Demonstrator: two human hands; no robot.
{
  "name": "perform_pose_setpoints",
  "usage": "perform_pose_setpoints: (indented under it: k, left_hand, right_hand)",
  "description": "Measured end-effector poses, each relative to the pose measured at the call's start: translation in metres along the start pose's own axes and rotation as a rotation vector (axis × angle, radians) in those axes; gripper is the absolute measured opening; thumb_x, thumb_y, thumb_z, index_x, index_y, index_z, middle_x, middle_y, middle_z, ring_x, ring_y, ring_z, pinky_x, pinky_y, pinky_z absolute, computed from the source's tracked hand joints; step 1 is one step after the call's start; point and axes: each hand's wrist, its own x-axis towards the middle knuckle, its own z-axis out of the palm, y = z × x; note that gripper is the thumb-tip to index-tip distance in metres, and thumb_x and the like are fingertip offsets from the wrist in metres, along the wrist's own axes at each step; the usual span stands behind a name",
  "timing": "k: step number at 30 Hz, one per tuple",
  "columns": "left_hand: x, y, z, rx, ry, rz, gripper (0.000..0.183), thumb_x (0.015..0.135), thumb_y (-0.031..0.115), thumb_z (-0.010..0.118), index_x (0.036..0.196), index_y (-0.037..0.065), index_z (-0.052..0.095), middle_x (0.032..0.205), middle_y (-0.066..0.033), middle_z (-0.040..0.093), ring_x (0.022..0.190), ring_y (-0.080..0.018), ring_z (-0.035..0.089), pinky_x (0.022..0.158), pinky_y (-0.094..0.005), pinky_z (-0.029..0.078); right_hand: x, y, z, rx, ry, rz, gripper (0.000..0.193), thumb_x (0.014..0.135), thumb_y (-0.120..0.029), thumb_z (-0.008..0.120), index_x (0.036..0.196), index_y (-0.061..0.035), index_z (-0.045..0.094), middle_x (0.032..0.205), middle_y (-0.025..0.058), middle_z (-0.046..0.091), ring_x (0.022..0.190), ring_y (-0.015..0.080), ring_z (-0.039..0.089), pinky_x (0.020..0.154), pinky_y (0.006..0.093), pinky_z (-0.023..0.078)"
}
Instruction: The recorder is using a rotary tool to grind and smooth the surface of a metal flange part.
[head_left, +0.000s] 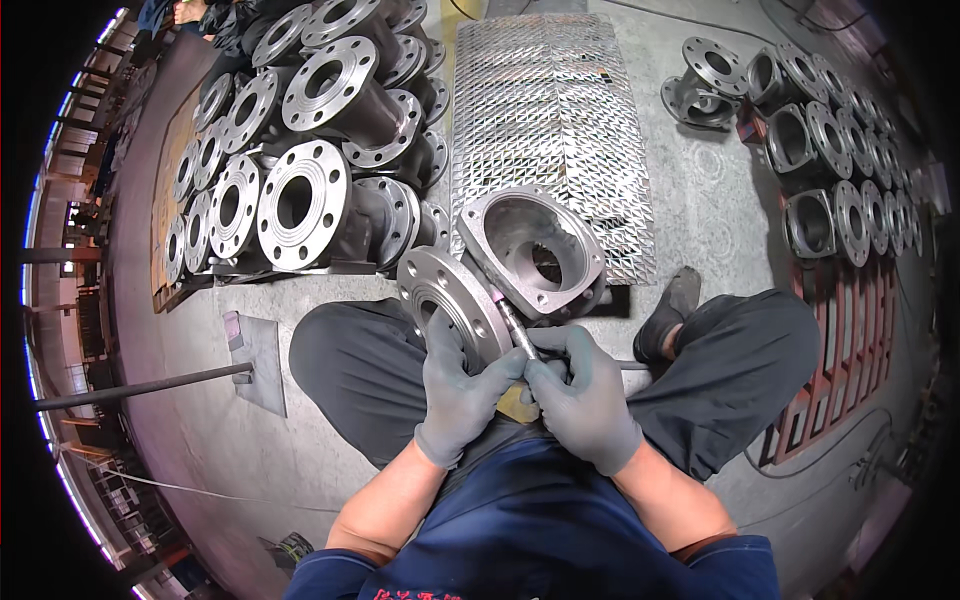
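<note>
Both my hands wear grey gloves and meet in front of my lap. My left hand [459,392] grips the round flange [450,300] of a grey cast-metal valve body, fingers at its centre opening and thumb reaching toward the tool. My right hand [584,396] is closed around a slim silver die grinder [517,330]. Its pinkish tip rests beside the flange's back edge, in the gap before the casting's square end; exact contact cannot be made out. That square open end [533,250] faces up, showing a round bore inside. My right fingers partly hide the grinder's body.
Stacked flanged castings [305,205] stand at the left on a pallet. A ridged metal sheet [550,110] lies ahead. More castings [810,140] line the right, above a red rack [835,365]. A dark bar [145,388] crosses the left floor, and a cable [815,468] lies at right.
</note>
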Motion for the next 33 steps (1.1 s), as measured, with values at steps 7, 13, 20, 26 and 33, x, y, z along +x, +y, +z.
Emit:
perform_pose_setpoints:
  k: [7, 13, 20, 26, 33]
  left_hand:
    - [0.001, -0.004, -0.001, -0.031, 0.002, 0.028, 0.075, 0.092, 0.003, 0.085, 0.151, -0.008, 0.041, 0.124, -0.0155, 0.073, 0.107, -0.0169, 0.073, 0.094, -0.0327, 0.060]
    - [0.002, -0.004, -0.001, 0.010, 0.012, 0.032, 0.077, 0.091, 0.004, 0.086, 0.152, -0.007, 0.042, 0.123, -0.0130, 0.073, 0.106, -0.0154, 0.072, 0.094, -0.0327, 0.059]
    - [0.013, 0.003, -0.014, 0.092, 0.028, 0.004, 0.067, 0.093, 0.005, 0.083, 0.149, -0.006, 0.048, 0.116, -0.0078, 0.073, 0.095, -0.0107, 0.068, 0.084, -0.0282, 0.056]
    - [0.040, 0.026, -0.032, 0.083, 0.037, -0.194, 0.060, 0.093, 0.009, 0.082, 0.145, -0.005, 0.055, 0.123, -0.0102, 0.074, 0.107, -0.0142, 0.069, 0.096, -0.0323, 0.056]
    - [0.058, 0.039, -0.032, -0.067, 0.014, -0.136, 0.071, 0.094, 0.002, 0.077, 0.157, -0.006, 0.044, 0.123, -0.0091, 0.073, 0.102, -0.0109, 0.069, 0.088, -0.0272, 0.057]
  right_hand:
    - [0.002, -0.004, -0.002, -0.005, 0.004, -0.030, 0.026, 0.101, -0.003, 0.068, 0.125, 0.0052, 0.065, 0.080, 0.0148, 0.075, 0.067, 0.0195, 0.076, 0.063, 0.0356, 0.058]
    - [0.009, -0.002, -0.001, -0.052, -0.001, -0.033, 0.024, 0.099, -0.005, 0.069, 0.121, 0.0044, 0.068, 0.085, 0.0194, 0.074, 0.070, 0.0245, 0.076, 0.065, 0.0401, 0.058]
    - [-0.006, -0.012, -0.056, -0.296, -0.185, -0.090, 0.029, 0.099, -0.006, 0.070, 0.127, 0.0011, 0.071, 0.106, 0.0196, 0.077, 0.085, 0.0255, 0.079, 0.078, 0.0381, 0.061]
    - [0.004, -0.027, -0.108, -0.334, -0.150, -0.055, 0.033, 0.101, -0.003, 0.067, 0.133, 0.0033, 0.071, 0.092, 0.0102, 0.075, 0.070, 0.0122, 0.071, 0.066, 0.0305, 0.058]
    - [0.063, -0.010, -0.126, -0.139, 0.059, 0.072, 0.045, 0.104, -0.004, 0.061, 0.149, 0.0021, 0.062, 0.095, 0.0075, 0.075, 0.065, 0.0079, 0.064, 0.058, 0.0255, 0.052]
